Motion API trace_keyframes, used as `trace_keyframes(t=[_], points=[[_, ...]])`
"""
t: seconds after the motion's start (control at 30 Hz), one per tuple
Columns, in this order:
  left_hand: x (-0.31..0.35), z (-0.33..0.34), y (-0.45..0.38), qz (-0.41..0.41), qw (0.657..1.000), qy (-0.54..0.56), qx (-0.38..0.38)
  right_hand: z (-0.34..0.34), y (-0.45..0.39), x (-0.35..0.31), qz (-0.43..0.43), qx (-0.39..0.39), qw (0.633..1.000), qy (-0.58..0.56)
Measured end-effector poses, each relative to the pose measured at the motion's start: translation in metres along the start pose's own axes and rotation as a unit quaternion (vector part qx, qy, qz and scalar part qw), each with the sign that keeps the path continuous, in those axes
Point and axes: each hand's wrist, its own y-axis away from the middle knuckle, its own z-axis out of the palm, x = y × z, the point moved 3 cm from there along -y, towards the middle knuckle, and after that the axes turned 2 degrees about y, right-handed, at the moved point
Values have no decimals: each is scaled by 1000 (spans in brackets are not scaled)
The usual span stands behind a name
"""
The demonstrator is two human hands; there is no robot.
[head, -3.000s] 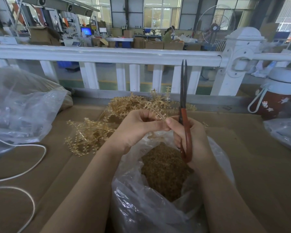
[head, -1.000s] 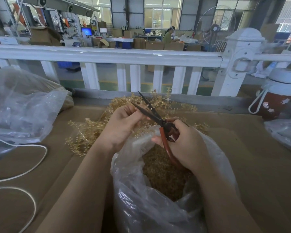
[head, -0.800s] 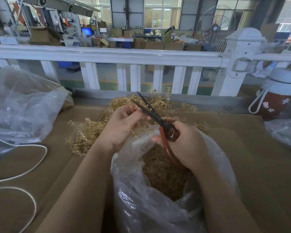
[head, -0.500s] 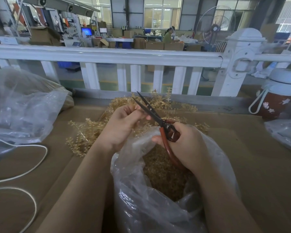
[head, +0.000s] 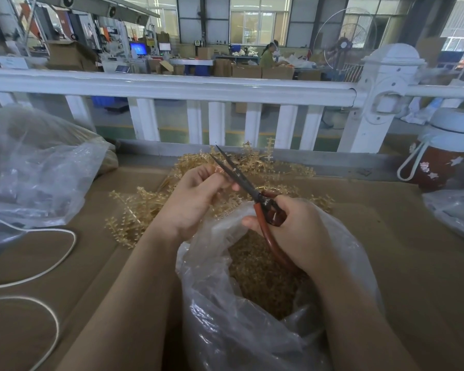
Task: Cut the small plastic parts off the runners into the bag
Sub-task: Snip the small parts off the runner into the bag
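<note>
The left hand (head: 190,199) pinches a pale gold plastic runner (head: 220,171) between slightly parted blades of red-handled scissors (head: 255,195), gripped by the right hand (head: 295,231). Both sit just above the clear plastic bag (head: 252,330), likely so snipped parts drop in; uncut runners (head: 145,207) lie heaped behind.

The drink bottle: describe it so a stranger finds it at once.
Follow the white railing to its thick white post on the right. Just right of the post's foot, on the brown tabletop, stands the dark red drink bottle, the only thing with a white lid and white carry loop.
</note>
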Motion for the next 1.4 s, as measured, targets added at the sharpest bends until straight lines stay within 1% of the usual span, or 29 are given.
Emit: trace_keyframes(t=[0.1,0.27,0.47,0.7,0.97,1.13,1.23,1.4], points=[[0,-1,0,7,1000,-1,-4,-1,0,0,1,3,1000,0],[-1,-2,-2,16,1000,-22,10,-2,2,2,0,13,1000,14],[-5,-5,-4,9,998,-50,24,-1,1,4,-10,27,998,61],[-8,-7,-5,0,997,-70,20,-1,0,3,-17,25,998,64],[-6,-4,-4,16,997,-70,5,-1,0,1,-17,20,998,57],[-5,-4,-3,12,997,-73,-1,0,-1,3,-6,18,999,44],[-6,-3,-2,0,999,-53,-8,0,0,3,-1,24,999,35],[-1,-7,0,4,999,34,6,-1,1,4,7,25,999,26]])
